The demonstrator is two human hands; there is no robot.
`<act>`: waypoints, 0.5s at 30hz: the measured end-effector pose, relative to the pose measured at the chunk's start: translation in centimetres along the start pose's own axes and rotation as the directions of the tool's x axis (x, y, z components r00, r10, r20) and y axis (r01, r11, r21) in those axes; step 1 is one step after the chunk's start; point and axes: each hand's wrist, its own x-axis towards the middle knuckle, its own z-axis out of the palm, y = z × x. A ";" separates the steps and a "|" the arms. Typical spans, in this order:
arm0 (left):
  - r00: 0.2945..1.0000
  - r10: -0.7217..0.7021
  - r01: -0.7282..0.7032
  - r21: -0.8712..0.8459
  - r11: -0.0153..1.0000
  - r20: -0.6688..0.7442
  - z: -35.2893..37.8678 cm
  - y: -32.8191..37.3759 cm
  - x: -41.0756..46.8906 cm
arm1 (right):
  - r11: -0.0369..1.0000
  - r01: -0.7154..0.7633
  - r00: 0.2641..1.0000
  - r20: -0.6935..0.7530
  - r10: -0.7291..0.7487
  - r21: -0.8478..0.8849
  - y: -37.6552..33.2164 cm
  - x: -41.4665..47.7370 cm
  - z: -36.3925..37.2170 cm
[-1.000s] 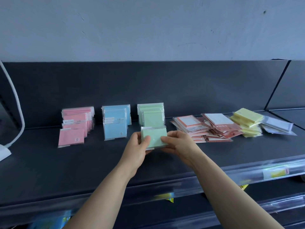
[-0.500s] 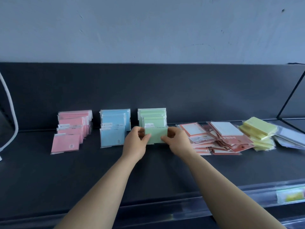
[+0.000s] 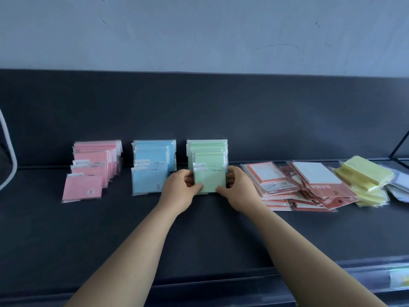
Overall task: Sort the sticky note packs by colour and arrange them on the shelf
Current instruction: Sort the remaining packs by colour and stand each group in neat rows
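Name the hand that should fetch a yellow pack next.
Right, probably. The right hand pinches the right edge of the green pack, on the side where the yellow pile lies; the left hand holds the left edge and would have to cross the body.

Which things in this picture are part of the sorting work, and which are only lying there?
Part of the job: green pack, left hand, right hand, pink row, blue row, green row, red-bordered pile, yellow pile, shelf.
Just lying about: white cable, shelf-edge label.
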 end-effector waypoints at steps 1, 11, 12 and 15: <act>1.000 -0.003 0.003 -0.005 1.000 0.002 0.0 0.0 0.0 | 1.000 -0.001 1.000 -0.001 0.001 -0.009 -0.1 0.0 0.0; 1.000 0.008 -0.008 -0.002 1.000 0.013 -0.5 0.1 -0.1 | 0.996 -0.004 1.000 -0.011 0.003 -0.092 -0.7 -0.7 0.1; 1.000 0.017 -0.017 0.008 1.000 0.008 -0.7 0.2 -0.2 | 0.995 0.007 1.000 -0.013 -0.008 -0.099 -0.8 -0.8 -0.1; 0.998 0.059 -0.058 0.074 0.996 -0.012 -1.2 0.8 -0.4 | 0.988 0.058 0.998 -0.029 -0.063 -0.146 -1.4 -1.4 -0.9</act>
